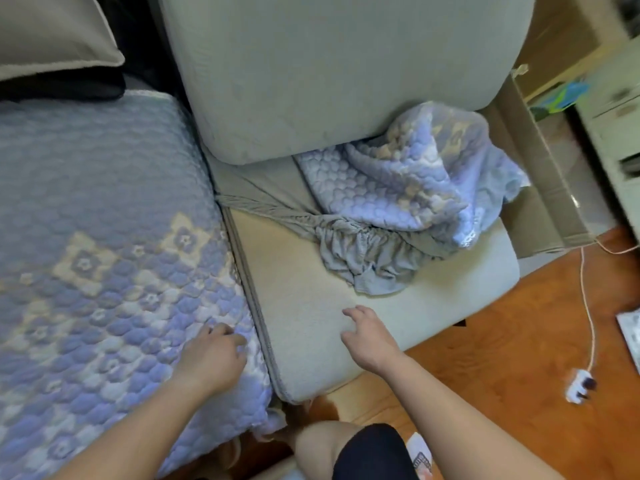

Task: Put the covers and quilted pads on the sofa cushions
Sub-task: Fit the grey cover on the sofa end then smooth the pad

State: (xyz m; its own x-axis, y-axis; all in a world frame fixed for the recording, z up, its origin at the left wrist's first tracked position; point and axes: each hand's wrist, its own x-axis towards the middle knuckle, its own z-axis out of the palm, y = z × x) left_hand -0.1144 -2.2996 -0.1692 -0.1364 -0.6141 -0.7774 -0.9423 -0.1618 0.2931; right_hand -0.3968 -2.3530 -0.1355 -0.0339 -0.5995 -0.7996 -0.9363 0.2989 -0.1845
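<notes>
A blue-and-cream quilted pad (104, 258) lies spread over the left seat cushion. My left hand (214, 355) rests on its right front corner, fingers bent onto the fabric. The right seat cushion (311, 306) is bare and cream-coloured at the front. A grey elastic-edged cover (367, 251) lies bunched on its back half, stretched toward the back left corner. On top of it sits a second quilted pad (412, 174), crumpled. My right hand (367, 330) hovers over or touches the bare cushion's front, fingers relaxed and empty.
A pale back cushion (329, 71) stands upright behind the right seat. A cardboard box (540, 174) stands to the right of the sofa. A white cable and power strip (578, 386) lie on the wooden floor. My knee (322, 445) is at the sofa's front.
</notes>
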